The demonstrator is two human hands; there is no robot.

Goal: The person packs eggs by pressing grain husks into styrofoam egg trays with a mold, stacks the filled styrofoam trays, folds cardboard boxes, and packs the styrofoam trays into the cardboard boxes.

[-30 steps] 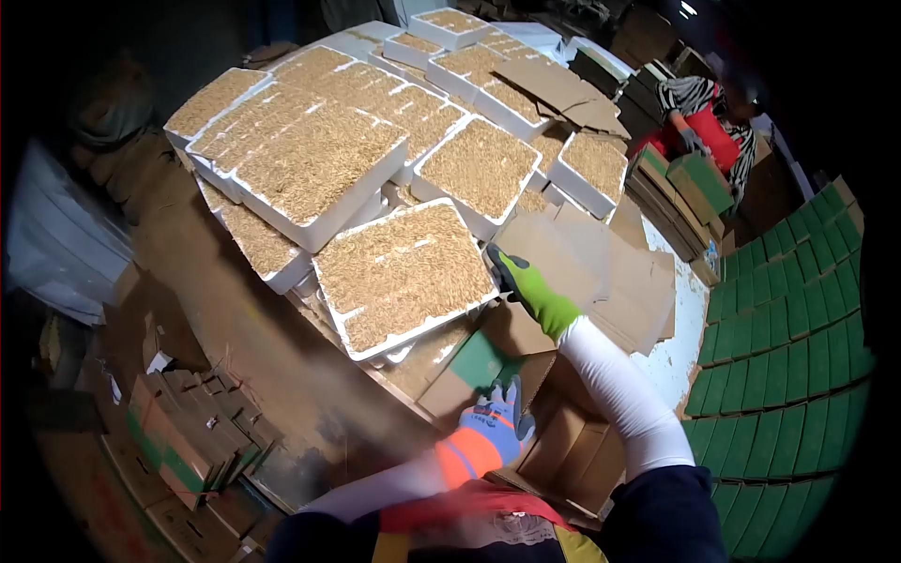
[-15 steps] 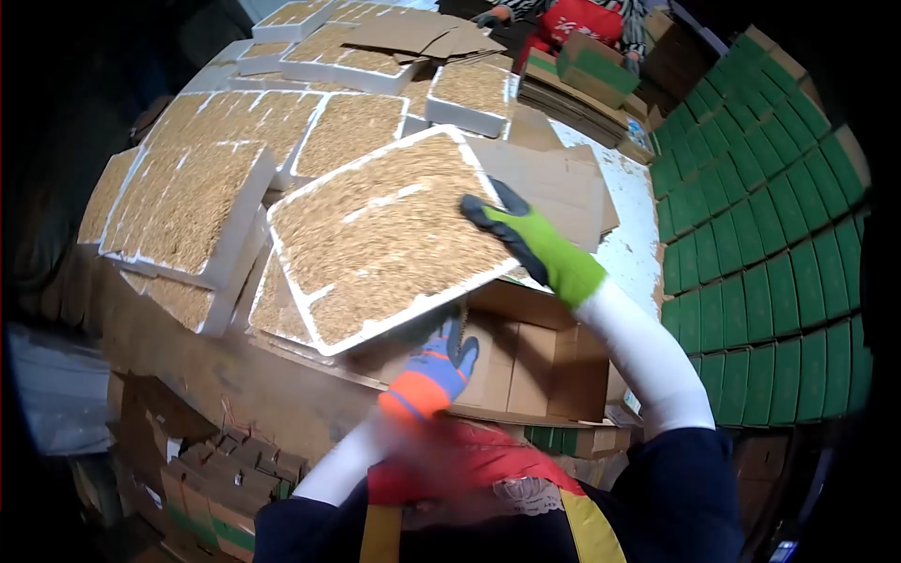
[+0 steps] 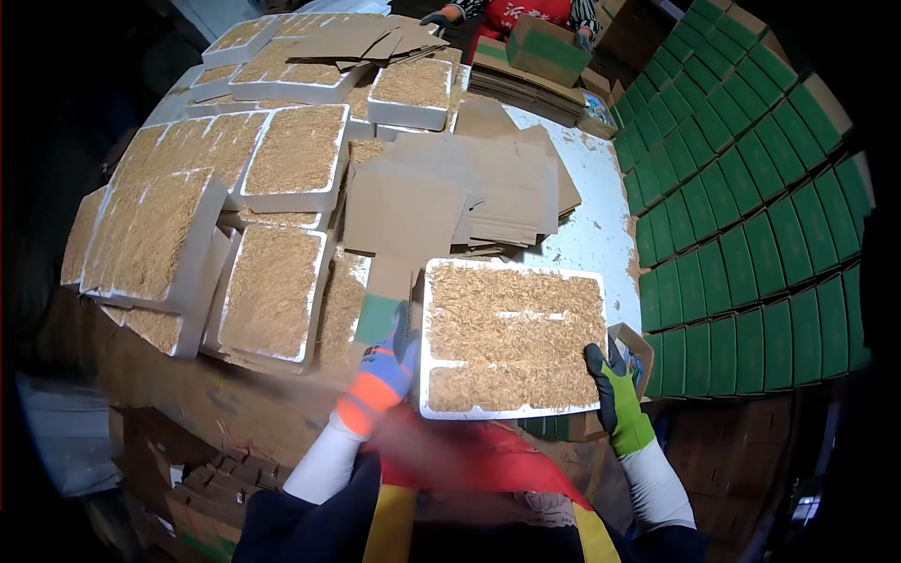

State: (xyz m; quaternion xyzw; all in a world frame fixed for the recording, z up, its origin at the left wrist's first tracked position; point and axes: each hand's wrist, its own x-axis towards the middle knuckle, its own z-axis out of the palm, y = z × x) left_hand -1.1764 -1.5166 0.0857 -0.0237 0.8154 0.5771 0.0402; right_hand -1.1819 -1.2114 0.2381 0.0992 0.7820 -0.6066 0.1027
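Observation:
A white foam box (image 3: 511,338), filled level with a light brown, shredded-looking material, lies in front of me over a cardboard carton that it mostly hides. My right hand (image 3: 615,394), in a green and dark grey glove, grips the foam box's right side, thumb and fingers at the rim. Left of the foam box, my left hand (image 3: 383,366), in a blue and orange glove, has its fingers and thumb around the carton's upright left edge. Beside those fingers a carton flap (image 3: 377,317) with a green patch spreads outward.
Flat cardboard sheets (image 3: 450,192) lie beyond the carton. More filled foam boxes (image 3: 272,291) are stacked to the left. Green cartons (image 3: 751,272) form a wall at the right. Across the white table (image 3: 587,188), a person in a red apron (image 3: 526,11) stands by a green-and-brown carton (image 3: 549,49).
My right hand has brought the tilted foam box right and toward me, levelling it over the open carton. My left hand has shifted left along the carton. The view has turned slightly.

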